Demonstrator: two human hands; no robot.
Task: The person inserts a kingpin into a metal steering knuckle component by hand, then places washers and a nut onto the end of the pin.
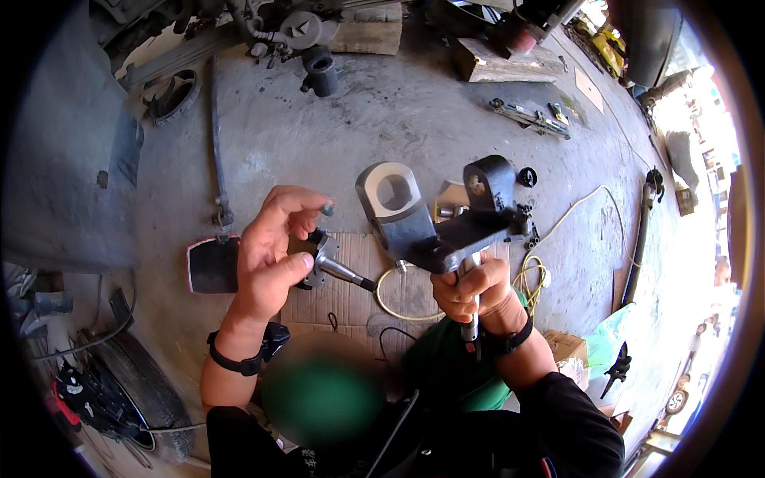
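While both forearms come in from the near edge, the right hand (470,291) is fisted tight round a slim metal shaft (472,323) that runs up into the heavy black forked bracket (446,223). Bracket sits directly above that fist, held off the floor. Its long axis runs left-right, tilted, with one lug up at each end: left lug face worn pale with a round bore, right lug black.

Left hand (275,247) is half open, a small dark piece (327,209) at its fingertips, exact pinch unclear. Palm touches or cradles a flanged metal part with a stub shaft (335,267) pointing right toward the bracket's left lug. Left hand is the nearer one to that lug; gap is small.

Below: cardboard sheet (358,295), yellow cable loop (398,307). Farther: grey concrete floor (382,119), wood blocks (498,62).
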